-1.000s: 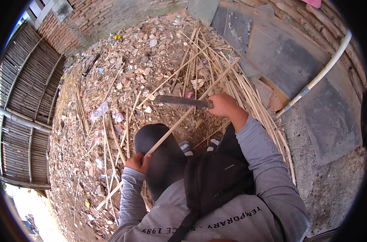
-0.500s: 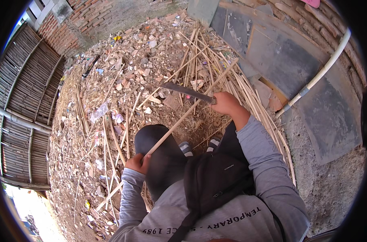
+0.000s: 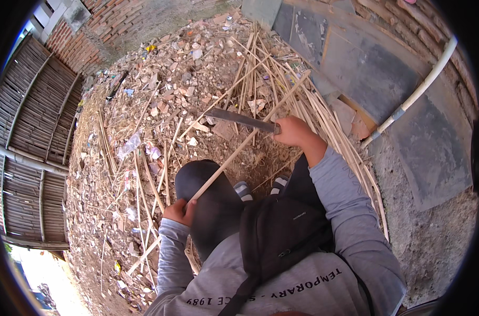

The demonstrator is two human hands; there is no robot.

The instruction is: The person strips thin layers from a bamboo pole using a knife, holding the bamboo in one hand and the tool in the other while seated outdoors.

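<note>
The stick (image 3: pixel 221 168) is gripped toward its near end by the left hand (image 3: pixel 179 212) and is laid at a slant across the left knee (image 3: pixel 197 176). The knife (image 3: pixel 234 117) is held by its handle in the closed right hand (image 3: pixel 292 131); its blade is seen crossing the stick, though contact cannot be confirmed. The right side is crowded by loose sticks (image 3: pixel 346 149), dark sheets (image 3: pixel 368 71) and a pale pipe (image 3: pixel 428 84). Rubble (image 3: pixel 181 95) is strewn ahead; clear plastic (image 3: pixel 130 145) is noted at left.
</note>
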